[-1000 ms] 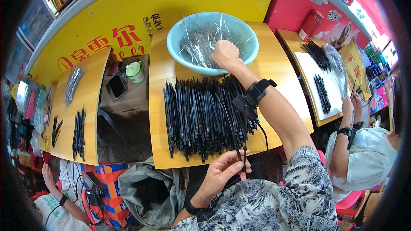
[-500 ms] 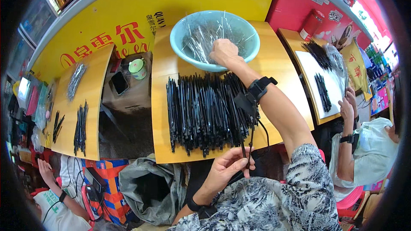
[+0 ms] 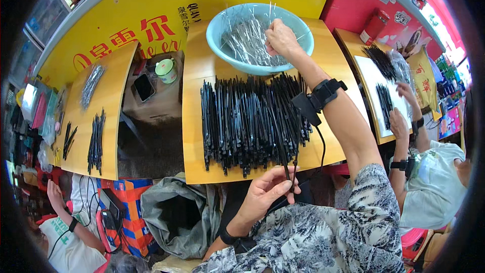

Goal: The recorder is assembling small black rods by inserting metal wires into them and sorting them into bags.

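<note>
My left hand [image 3: 268, 192] is at the table's front edge, its thumb and fingers pinched on thin black sticks [image 3: 294, 168] that point up toward the pile. Over the right part of a light blue basin [image 3: 213, 40], my right hand [image 3: 281, 38] has its fingers closed. Whatever may be between them is hidden. Many thin, shiny silvery strands [image 3: 245, 38] lie tangled in the basin, some poking above its rim. Between my hands, a broad pile of long, slim black sticks [image 3: 247, 121] lies side by side on the wooden table [image 3: 194, 164].
At the left, another table [image 3: 113, 83] carries silvery strands and small black bundles. A phone [image 3: 144, 87] and a lidded cup [image 3: 165, 71] sit on a lower surface. Below is an open grey sack [image 3: 151, 212]. Co-workers sit either side; the right one's hands [image 3: 400, 121] are over a white board.
My right hand has risen slightly within the basin area and moved right. My left hand keeps its hold on the black sticks. The co-worker's hands at right have shifted apart.
</note>
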Demonstrator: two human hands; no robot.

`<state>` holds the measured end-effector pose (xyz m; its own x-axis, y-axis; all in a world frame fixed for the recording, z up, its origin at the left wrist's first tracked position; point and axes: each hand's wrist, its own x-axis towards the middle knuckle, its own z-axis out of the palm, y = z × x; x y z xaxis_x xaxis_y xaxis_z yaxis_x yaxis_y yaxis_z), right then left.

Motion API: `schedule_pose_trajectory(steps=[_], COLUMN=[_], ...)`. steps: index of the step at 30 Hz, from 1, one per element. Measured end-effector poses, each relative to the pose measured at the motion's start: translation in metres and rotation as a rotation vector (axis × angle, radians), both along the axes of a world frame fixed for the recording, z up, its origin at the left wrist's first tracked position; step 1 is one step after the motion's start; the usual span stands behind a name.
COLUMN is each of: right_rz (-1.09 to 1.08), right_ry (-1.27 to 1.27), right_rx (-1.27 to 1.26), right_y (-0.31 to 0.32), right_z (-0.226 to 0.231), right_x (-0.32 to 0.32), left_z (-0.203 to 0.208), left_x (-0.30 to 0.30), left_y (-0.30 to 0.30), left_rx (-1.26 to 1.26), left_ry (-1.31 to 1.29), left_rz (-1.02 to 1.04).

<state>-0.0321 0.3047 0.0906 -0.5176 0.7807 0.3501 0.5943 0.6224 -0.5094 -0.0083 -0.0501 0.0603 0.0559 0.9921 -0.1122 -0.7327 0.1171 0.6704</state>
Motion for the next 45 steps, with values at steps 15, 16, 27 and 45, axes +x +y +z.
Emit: schedule_pose_trajectory(steps=[15,16,27,45], right_rz=[0.1,0.197,0.021,0.117], right_ry=[0.029,-0.024,-0.548,0.268], right_rx=[-0.418,-0.4,0.237,-0.665], right_y=[-0.014,-0.014,-0.074,-0.094], right_z=[0.038,0.038,0.031,0.013], right_x=[0.033,0.038,0.049,0.111], left_z=[0.002,0.002,0.002,-0.011], left_x=[0.007,0.007,0.01,0.004], left_y=[-0.007,-0.007,-0.025,-0.015], left_rx=[0.003,0.001,0.001,-0.04], left_ry=[0.051,0.047,0.027,0.142], left_rz=[0.015,0.016,0.059,0.159])
